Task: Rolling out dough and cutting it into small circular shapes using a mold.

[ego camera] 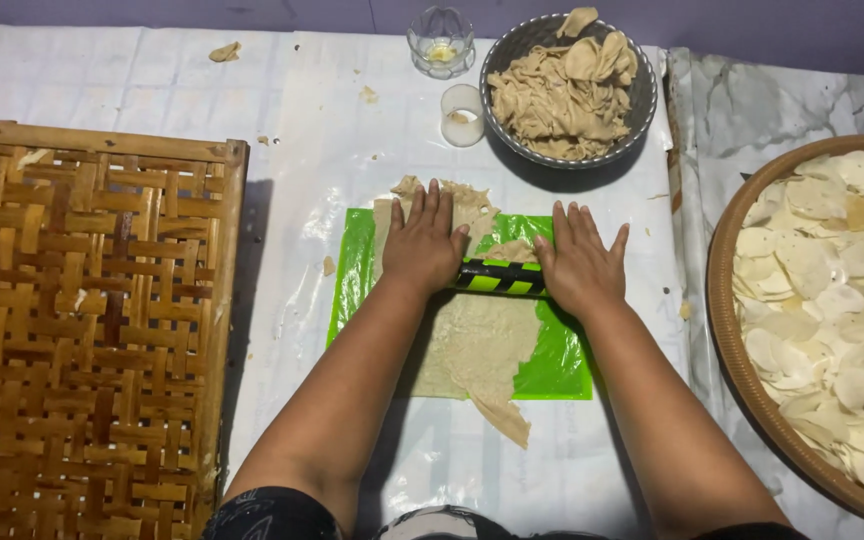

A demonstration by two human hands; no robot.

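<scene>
My left hand (422, 240) and my right hand (580, 262) press flat, palms down, on the two ends of a black roller with green stripes (500, 277). The roller lies across a thin sheet of pale dough (477, 345) spread on a bright green plastic sheet (557, 365). Dough edges stick out beyond the green sheet at the far side and at the near side. Both hands rest on top of the roller with fingers stretched forward and slightly apart.
A woven bamboo tray (82, 320) lies at the left. At the back stand a grey bowl of dough scraps (642, 95), a small glass cup (441, 40) and a white round cup (463, 114). A round basket (727, 330) of thin pale discs sits at the right.
</scene>
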